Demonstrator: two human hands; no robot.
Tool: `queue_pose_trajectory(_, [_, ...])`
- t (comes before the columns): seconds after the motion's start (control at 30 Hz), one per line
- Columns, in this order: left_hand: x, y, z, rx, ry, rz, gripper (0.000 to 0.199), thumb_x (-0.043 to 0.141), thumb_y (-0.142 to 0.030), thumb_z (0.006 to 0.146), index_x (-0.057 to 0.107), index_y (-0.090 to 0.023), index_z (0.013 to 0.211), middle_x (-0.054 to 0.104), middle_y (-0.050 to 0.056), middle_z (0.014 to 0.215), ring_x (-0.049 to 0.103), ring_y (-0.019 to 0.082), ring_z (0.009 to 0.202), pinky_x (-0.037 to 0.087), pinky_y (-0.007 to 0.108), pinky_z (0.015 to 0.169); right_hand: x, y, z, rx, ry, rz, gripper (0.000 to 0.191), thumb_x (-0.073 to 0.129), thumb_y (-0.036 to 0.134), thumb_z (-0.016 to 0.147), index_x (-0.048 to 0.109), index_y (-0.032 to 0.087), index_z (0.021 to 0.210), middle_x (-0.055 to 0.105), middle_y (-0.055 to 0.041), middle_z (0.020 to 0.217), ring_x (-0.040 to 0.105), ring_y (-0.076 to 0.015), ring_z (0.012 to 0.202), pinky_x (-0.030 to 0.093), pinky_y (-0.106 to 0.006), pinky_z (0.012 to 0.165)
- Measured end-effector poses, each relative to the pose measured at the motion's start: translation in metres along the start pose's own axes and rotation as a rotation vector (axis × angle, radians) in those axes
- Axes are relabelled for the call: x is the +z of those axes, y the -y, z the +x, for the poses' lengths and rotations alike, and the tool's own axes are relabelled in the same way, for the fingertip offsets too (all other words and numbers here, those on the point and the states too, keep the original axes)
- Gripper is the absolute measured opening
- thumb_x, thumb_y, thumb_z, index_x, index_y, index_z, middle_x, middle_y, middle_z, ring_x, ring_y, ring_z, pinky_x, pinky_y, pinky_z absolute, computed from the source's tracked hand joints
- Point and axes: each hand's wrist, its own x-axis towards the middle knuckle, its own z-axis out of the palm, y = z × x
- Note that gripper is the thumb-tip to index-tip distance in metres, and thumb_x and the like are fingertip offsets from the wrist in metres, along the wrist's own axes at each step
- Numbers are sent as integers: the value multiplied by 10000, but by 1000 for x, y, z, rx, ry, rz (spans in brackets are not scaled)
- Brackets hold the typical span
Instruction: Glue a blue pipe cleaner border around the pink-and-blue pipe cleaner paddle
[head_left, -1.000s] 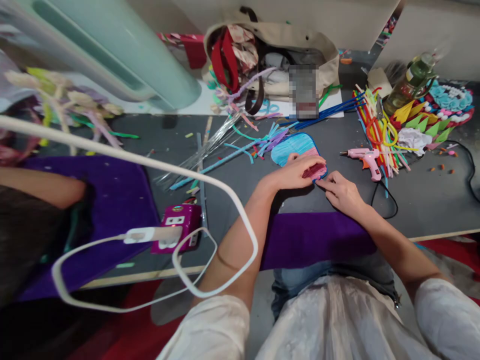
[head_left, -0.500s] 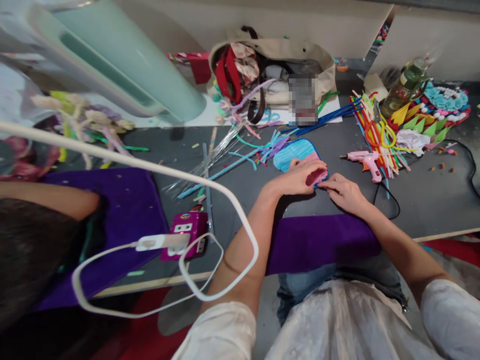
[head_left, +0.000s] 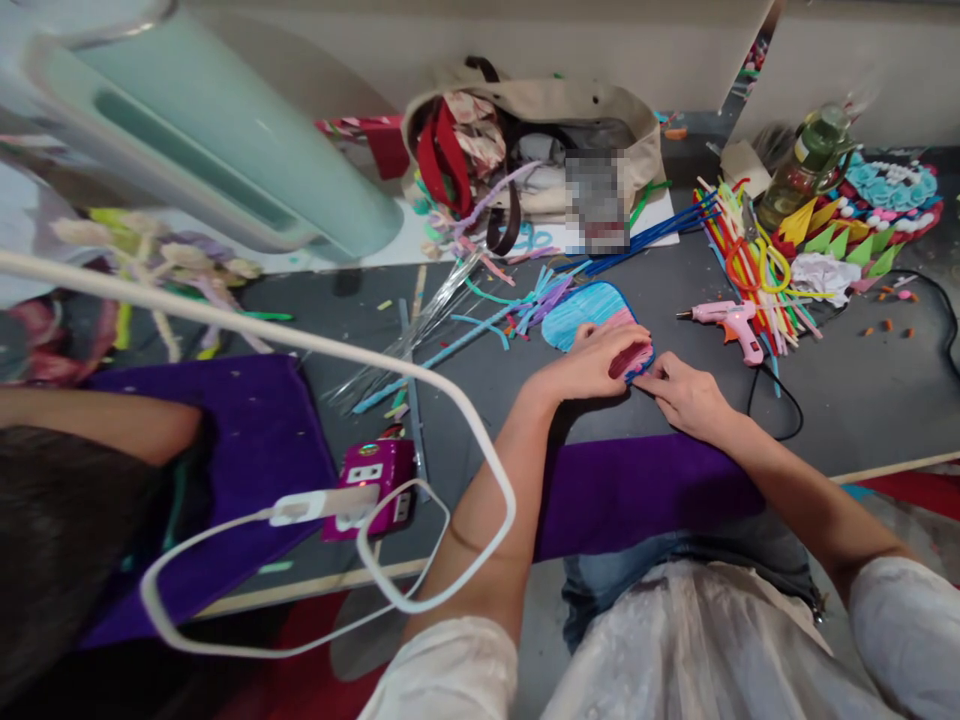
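The fingers of the right hand [head_left: 688, 396] pinch narrowly at the dark-blue edge of a flat, rounded blue-and-pink piece [head_left: 587, 314] at the dark grey tabletop [head_left: 847, 395]. The left hand [head_left: 600, 364] grips across it, presumably for steadiness. A pink glue gun [head_left: 729, 318] lies rightward, apart; a looped white cable [head_left: 225, 319] obstructs the left-hand view.

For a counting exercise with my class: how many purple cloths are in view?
2: one purple cloth between the person's forearms, another at left, by a co-worker's arm. Others may be hidden.
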Motion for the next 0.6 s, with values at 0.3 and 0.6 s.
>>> queue_pose_trajectory(0.3, [-1, 2, -2, 3, 0, -18, 692, 601, -183, 710, 527, -252, 1395, 558, 116, 1538, 491, 333, 1420, 338, 528, 1129, -5, 3, 0, -25, 16, -24, 420, 494, 90, 962, 700, 251, 1290, 640, -96, 1147, 627, -191, 1003, 479, -232, 681])
queue_pose_trajectory(0.6, [-3, -1, -1, -5, 6, -35, 639, 615, -213, 717, 538, -245, 1351, 540, 121, 1559, 495, 334, 1417, 330, 521, 1100, -6, -2, -4, -72, -83, 45, 274, 442, 208, 1045, 655, 170, 1213, 714, -121, 1138, 671, -214, 1008, 537, -296, 803])
